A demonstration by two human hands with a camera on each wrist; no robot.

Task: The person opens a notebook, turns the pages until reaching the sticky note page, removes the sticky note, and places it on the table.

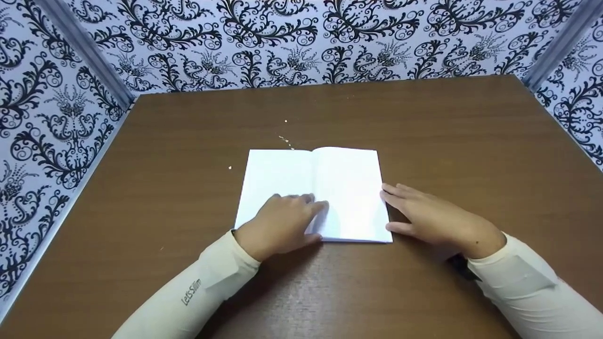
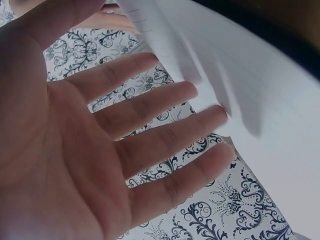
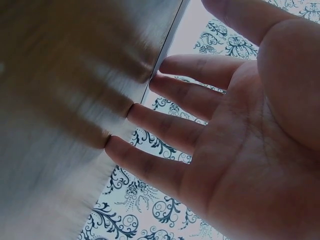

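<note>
Nearest the front edge of the counter (image 1: 141, 155), two cream sleeves (image 1: 188, 292) came in from the lower corners of the head view, one on each forearm. Just beyond them the left hand (image 1: 278, 226) lay palm down on the near part of the open notebook (image 1: 344, 188), over the left page beside the centre fold. Its grip was spread: the fingers (image 2: 165, 100) ran straight and apart in the left wrist view, their tips touching the white page, and nothing was pinched.

The right hand (image 1: 431, 216) rested flat on the counter just off the notebook's right edge, toward its near right corner. Its grip was likewise spread and relaxed; the fingertips (image 3: 142, 112) met the book's edge in the right wrist view, though the paper there was blurred, so whether they pressed it or only touched could not be told.

The notebook itself lay open and flat about the middle of the counter, a little nearer the front edge than the back. Its fold ran from front to back, so its long spread ran left to right, with the blank pages facing up. From the left hand the book lay directly beneath and ahead; from the right hand it lay to the left. The left hand was the one upon it, the right only at its side.

Farther on, a few pale crumbs (image 1: 285, 138) sat on the bare wood just past the book's far edge, and patterned walls (image 1: 301, 42) closed the back edge.
</note>
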